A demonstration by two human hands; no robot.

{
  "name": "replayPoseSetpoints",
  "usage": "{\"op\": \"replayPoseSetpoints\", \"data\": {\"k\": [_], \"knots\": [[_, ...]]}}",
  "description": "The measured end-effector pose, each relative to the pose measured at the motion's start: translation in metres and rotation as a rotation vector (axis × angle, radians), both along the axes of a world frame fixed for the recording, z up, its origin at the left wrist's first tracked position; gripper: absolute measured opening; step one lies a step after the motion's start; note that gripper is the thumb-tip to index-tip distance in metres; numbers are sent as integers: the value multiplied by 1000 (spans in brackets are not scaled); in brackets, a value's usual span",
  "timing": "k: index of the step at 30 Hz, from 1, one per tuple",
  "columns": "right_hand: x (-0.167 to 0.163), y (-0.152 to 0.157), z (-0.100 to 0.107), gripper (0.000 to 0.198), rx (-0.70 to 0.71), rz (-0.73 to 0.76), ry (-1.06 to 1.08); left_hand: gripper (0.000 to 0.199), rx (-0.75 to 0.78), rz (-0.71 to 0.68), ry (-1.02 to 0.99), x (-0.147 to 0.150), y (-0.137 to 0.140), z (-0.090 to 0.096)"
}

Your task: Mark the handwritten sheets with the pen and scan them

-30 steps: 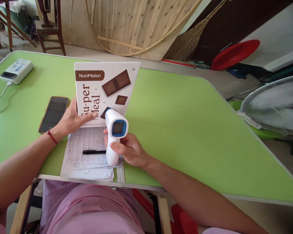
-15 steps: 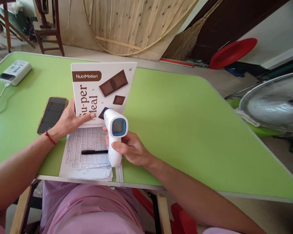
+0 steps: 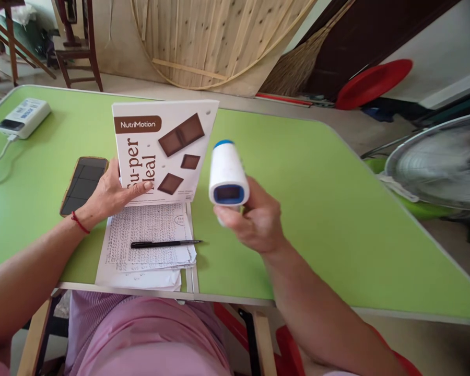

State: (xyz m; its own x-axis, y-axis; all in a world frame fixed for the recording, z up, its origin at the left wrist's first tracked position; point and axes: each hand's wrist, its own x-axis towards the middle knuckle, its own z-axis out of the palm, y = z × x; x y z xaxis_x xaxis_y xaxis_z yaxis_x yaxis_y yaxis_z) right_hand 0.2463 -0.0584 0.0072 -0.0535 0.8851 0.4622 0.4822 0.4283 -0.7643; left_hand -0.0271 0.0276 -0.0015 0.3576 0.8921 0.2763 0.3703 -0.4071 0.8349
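Observation:
My left hand (image 3: 115,190) grips the lower left edge of a white box (image 3: 176,180) printed with brown chocolate pieces, its thumb across the front and its other fingers hidden. The box stands tilted over handwritten papers (image 3: 149,230). In my right hand (image 3: 260,219) is a white and blue infrared thermometer (image 3: 227,169), raised above the table to the right of the box. Its small screen faces me and looks dark; the handle is mostly hidden by the hand. A black pen (image 3: 162,244) lies across the papers.
A phone (image 3: 83,183) lies beside my left hand on the green table (image 3: 317,219). Farther left is a white power bank (image 3: 24,117) with a cable. A fan (image 3: 446,164) stands past the table's right edge, and a wooden chair (image 3: 76,52) is behind the table.
My right hand has carried the thermometer right and up, away from the box front, and tipped it forward. Its screen has gone from grey to dark. The box has barely moved.

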Motion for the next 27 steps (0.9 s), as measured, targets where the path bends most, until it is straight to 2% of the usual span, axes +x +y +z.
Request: {"op": "replayPoseSetpoints", "data": {"k": [2, 4, 9, 15, 20, 27], "knots": [[15, 6, -2, 38, 11, -188, -159, 62, -29, -31, -90, 1, 1, -1], [27, 11, -6, 46, -47, -276, -340, 63, -52, -73, -175, 1, 2, -4], [44, 22, -20, 37, -207, -155, -639, 66, -81, -73, -255, 0, 3, -8], [51, 26, -35, 38, -135, 0, -735, 68, -41, -20, -255, -4, 5, -15], [48, 28, -41, 40, -55, 9, -720, 74, 72, -13, -258, -4, 10, -18], [45, 30, -47, 36, -71, 6, -746, 82, 37, -1, -166, -5, 8, -14]]}}
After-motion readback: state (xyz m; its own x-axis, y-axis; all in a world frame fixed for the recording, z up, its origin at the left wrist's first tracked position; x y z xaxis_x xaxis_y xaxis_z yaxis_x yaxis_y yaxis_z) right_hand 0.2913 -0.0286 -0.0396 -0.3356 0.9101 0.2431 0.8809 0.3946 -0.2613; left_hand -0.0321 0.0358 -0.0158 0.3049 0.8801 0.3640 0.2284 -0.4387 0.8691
